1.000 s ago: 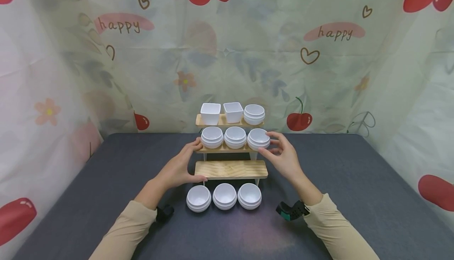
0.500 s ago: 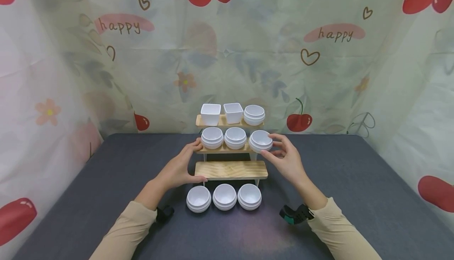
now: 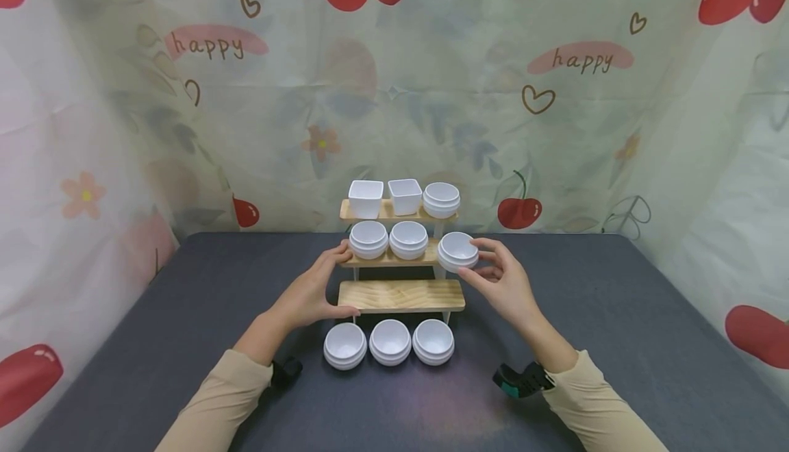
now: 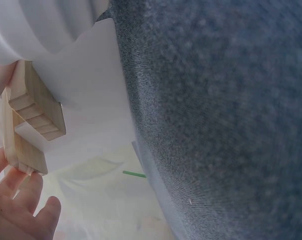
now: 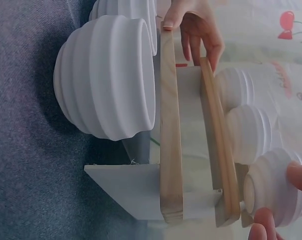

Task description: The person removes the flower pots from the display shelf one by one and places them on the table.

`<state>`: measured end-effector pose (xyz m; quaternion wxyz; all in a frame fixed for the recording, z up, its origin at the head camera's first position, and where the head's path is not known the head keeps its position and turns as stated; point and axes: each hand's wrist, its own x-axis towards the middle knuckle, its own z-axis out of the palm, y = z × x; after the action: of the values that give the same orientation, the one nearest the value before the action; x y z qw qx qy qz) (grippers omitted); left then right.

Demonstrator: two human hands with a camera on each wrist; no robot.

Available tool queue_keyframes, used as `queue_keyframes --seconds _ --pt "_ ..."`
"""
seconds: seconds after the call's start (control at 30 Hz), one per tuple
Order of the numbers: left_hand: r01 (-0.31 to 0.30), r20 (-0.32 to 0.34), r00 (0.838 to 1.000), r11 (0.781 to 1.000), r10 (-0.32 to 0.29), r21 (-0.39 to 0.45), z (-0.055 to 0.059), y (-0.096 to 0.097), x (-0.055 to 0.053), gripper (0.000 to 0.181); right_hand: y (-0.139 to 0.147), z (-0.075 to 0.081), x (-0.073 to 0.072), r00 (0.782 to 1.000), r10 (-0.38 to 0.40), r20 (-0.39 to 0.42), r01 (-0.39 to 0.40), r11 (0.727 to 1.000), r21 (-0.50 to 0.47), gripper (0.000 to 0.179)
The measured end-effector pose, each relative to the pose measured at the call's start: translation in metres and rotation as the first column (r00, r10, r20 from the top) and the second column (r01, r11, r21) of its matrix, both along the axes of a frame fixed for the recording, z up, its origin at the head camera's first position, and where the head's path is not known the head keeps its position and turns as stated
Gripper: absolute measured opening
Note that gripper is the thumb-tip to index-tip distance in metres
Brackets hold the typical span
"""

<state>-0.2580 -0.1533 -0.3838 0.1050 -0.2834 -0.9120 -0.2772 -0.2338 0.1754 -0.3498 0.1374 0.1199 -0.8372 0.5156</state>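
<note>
A three-tier display stand with wooden shelves (image 3: 402,294) and white supports stands in the middle of the head view. My right hand (image 3: 502,277) pinches a round white bowl (image 3: 458,252) between thumb and fingers at the middle shelf's right end. In the right wrist view this bowl (image 5: 276,187) is tilted, its base showing. At the stand's left side, my left hand (image 3: 314,287) holds it, thumb at the lowest shelf and fingers at the middle shelf's end. Two more round bowls (image 3: 409,240) sit on the middle shelf. The lowest shelf bears nothing.
On the top shelf stand two square white bowls (image 3: 366,198) and a round white bowl (image 3: 441,200). Three round bowls (image 3: 390,342) are lined up on the dark tablecloth (image 3: 394,411) before the stand. A printed curtain (image 3: 394,123) hangs behind.
My right hand has drawn the round bowl rightward and toward me, away from its place at the right of the middle shelf. The left hand and the other bowls stay put.
</note>
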Motion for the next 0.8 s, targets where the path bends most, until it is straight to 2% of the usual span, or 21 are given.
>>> queue_keyframes --seconds 0.8 --pt "0.001 -0.01 1.0 1.0 -0.001 -0.001 -0.001 0.0 -0.001 0.097 0.02 -0.006 0.003 1.0 0.025 -0.004 -0.025 0.999 0.02 0.05"
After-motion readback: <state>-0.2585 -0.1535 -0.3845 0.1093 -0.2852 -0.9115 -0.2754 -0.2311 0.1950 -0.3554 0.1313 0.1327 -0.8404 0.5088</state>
